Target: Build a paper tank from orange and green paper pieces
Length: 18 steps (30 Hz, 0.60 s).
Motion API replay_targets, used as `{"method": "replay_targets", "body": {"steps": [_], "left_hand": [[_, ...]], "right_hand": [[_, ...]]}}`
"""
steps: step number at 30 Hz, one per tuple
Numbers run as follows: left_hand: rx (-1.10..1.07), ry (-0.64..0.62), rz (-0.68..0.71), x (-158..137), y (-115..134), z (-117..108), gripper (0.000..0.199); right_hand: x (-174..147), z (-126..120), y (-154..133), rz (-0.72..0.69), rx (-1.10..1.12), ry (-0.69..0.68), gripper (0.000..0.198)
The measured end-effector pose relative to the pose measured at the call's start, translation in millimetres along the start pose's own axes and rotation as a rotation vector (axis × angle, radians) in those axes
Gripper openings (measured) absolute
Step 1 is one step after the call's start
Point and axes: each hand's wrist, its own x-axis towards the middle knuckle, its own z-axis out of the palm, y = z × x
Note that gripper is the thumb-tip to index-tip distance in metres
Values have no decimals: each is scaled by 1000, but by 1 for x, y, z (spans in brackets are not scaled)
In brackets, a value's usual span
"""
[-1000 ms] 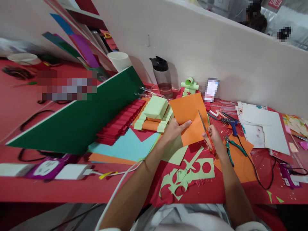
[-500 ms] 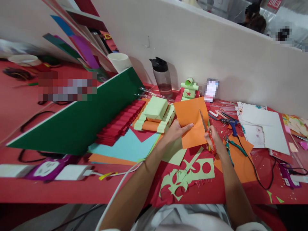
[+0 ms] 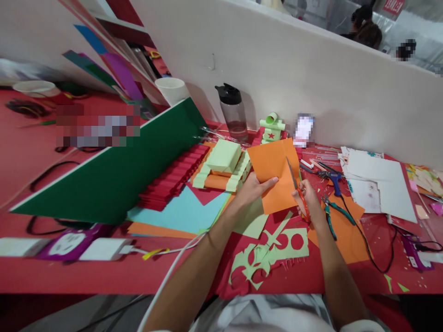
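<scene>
Paper of orange colour [image 3: 272,173] is in the air above the red table [image 3: 114,279], tilted toward the person. The left hand [image 3: 259,188] pinches it near its lower left side, with the thumb on the front face; the other fingers are mostly hidden behind. This grip probably serves to make the sheet firm, so that it does not bend away from the blades. The right hand [image 3: 309,196] has its fingers closed around the handles of the scissors [image 3: 302,201], whose blades point up along the right part of the sheet. I cannot tell how far the cut goes.

Below the sheet lie light green scraps [image 3: 291,242] with round holes, near to the person. On the left, a light green block [image 3: 224,156] rests on an orange and green paper piece [image 3: 217,180], beside red pleated paper [image 3: 175,173]. On the right, pliers [image 3: 341,212] lie on another orange sheet [image 3: 353,246], next to a glue gun [image 3: 335,182], perhaps placed there for easy reach. Farther back, a bottle [image 3: 233,113] stands upright before the white partition [image 3: 277,60].
</scene>
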Motion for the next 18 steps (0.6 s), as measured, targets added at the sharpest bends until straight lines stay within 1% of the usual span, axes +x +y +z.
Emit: {"method": "replay_targets", "body": {"steps": [3,6,9,11,13,18], "left_hand": [[-20,-2,6,-2,3,1,54],[-67,19,3,-4,5,2,56],[-120,99,-4,-2,2,1,60],[-102,163,0,1,-4,-1,59],[-60,191,15,5,-9,-3,57],[-6,163,32,6,-12,-4,55]], "right_hand": [[1,1,0,6,33,0,47],[2,-1,1,-21,28,-12,46],[1,-2,2,-50,8,-38,45],[-1,-3,1,-56,13,-63,44],[-2,-3,0,-58,9,-63,44],[-3,0,-4,-33,-15,-33,46]]}}
